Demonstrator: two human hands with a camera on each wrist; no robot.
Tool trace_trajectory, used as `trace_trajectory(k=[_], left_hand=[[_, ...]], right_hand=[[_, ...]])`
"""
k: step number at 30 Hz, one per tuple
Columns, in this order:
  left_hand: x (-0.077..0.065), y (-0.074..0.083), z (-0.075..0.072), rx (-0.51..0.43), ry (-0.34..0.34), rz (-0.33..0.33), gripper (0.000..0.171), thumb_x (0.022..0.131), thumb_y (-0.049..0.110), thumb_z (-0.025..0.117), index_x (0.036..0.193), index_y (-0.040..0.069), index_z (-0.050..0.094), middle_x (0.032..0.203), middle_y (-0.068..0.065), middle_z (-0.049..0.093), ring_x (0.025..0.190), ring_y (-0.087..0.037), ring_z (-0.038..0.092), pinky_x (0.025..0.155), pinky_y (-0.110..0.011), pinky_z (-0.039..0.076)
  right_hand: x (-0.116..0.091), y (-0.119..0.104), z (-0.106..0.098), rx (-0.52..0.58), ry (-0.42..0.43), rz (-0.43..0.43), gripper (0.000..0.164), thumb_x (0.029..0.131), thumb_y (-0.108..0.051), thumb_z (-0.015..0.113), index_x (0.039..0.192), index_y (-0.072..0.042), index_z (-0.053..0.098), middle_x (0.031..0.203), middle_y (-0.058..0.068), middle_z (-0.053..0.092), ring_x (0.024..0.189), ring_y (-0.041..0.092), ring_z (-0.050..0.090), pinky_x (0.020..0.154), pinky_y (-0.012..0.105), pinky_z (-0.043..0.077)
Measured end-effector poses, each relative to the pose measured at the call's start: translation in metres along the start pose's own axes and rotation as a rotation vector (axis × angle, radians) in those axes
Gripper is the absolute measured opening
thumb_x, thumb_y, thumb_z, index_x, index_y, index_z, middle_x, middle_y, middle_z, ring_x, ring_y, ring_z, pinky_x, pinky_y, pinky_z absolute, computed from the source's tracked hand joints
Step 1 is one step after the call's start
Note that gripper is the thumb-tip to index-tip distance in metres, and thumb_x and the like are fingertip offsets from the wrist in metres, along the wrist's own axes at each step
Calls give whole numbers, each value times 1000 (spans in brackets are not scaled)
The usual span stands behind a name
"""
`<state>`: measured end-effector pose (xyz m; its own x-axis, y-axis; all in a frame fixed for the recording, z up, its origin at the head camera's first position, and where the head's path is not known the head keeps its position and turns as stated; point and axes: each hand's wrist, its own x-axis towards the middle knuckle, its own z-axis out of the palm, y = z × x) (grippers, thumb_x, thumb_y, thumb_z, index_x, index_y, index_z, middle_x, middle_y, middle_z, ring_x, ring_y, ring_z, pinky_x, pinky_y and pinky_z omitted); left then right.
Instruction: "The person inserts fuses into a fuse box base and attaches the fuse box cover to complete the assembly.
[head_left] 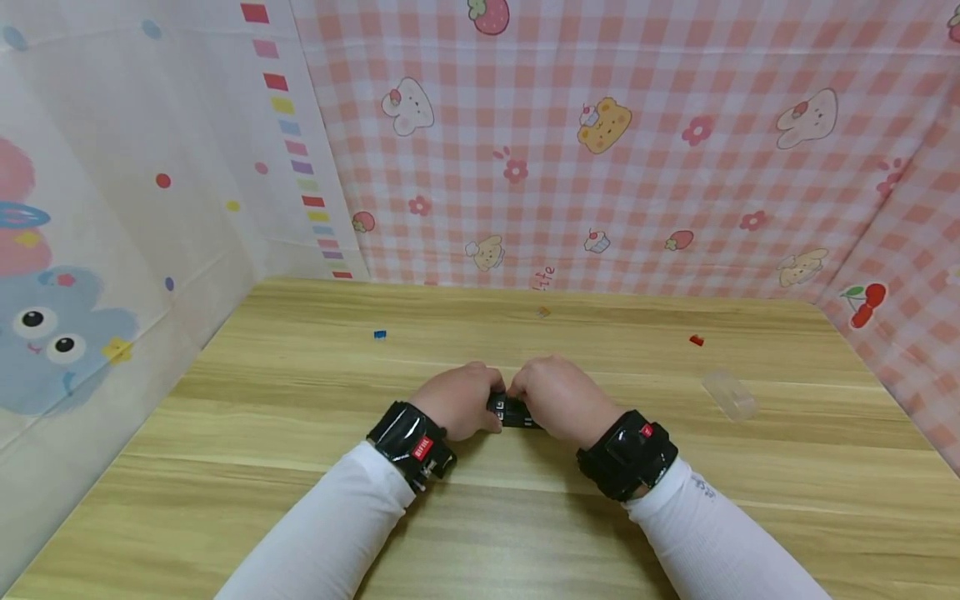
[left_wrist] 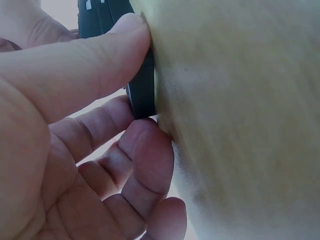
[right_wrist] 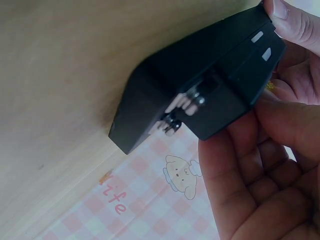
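Between the two hands, at the middle of the table, is a black plastic device (head_left: 517, 415) with light markings. My left hand (head_left: 462, 402) grips its left end, thumb on one side and fingertips curled against the other, as the left wrist view shows. My right hand (head_left: 567, 402) holds a raised black block on the device with thumb and curled fingers. In the right wrist view the device's body (right_wrist: 175, 65) has a slanted end and shiny round metal parts (right_wrist: 172, 124) in a gap. What kind of device it is, I cannot tell.
On the wooden table (head_left: 247, 400) lie a small blue piece (head_left: 380, 334) at back left, a small orange-tan piece (head_left: 543, 312) at the back, and a small red piece (head_left: 697, 340) at right. A clear plastic box (head_left: 729, 395) lies nearer. Printed cloth (head_left: 480, 133) hangs behind.
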<state>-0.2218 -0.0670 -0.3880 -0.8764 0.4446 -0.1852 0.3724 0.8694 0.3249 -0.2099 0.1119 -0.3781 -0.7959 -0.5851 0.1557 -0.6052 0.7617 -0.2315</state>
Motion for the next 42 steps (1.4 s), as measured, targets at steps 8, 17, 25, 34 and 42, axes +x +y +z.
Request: trace_trajectory(k=[8, 17, 25, 34, 42], left_hand=[[0, 0, 0, 0, 11, 20, 42, 88, 29, 87, 122, 10, 72, 110, -3, 66, 92, -16, 61, 89, -35, 53], [0, 0, 0, -7, 6, 10, 42, 88, 29, 86, 123, 11, 72, 111, -3, 66, 92, -16, 61, 90, -35, 53], [-1, 0, 0, -2, 9, 10, 42, 88, 28, 87, 123, 11, 72, 110, -3, 65, 92, -16, 61, 89, -35, 52], [-1, 1, -1, 4, 10, 7, 43, 88, 29, 87, 124, 12, 72, 112, -2, 66, 94, -16, 61, 91, -35, 53], [-1, 1, -1, 4, 14, 7, 42, 88, 29, 87, 123, 12, 72, 112, -2, 67, 94, -15, 61, 91, -35, 53]], right_hand=[[0, -1, -1, 14, 2, 10, 22, 90, 5, 74, 92, -14, 85, 89, -2, 79, 77, 7, 63, 72, 28, 57], [0, -2, 0, 7, 6, 6, 22, 90, 5, 74, 91, -14, 85, 89, -2, 79, 77, 7, 65, 72, 28, 58], [0, -1, 1, 12, 6, 19, 22, 90, 5, 74, 93, -14, 85, 91, -1, 79, 79, 8, 66, 74, 30, 59], [1, 0, 1, 11, -4, 23, 21, 91, 4, 74, 94, -13, 85, 92, 0, 80, 82, 9, 69, 75, 30, 60], [2, -1, -1, 3, -14, 24, 21, 92, 3, 73, 95, -13, 85, 93, -1, 80, 82, 10, 69, 75, 29, 59]])
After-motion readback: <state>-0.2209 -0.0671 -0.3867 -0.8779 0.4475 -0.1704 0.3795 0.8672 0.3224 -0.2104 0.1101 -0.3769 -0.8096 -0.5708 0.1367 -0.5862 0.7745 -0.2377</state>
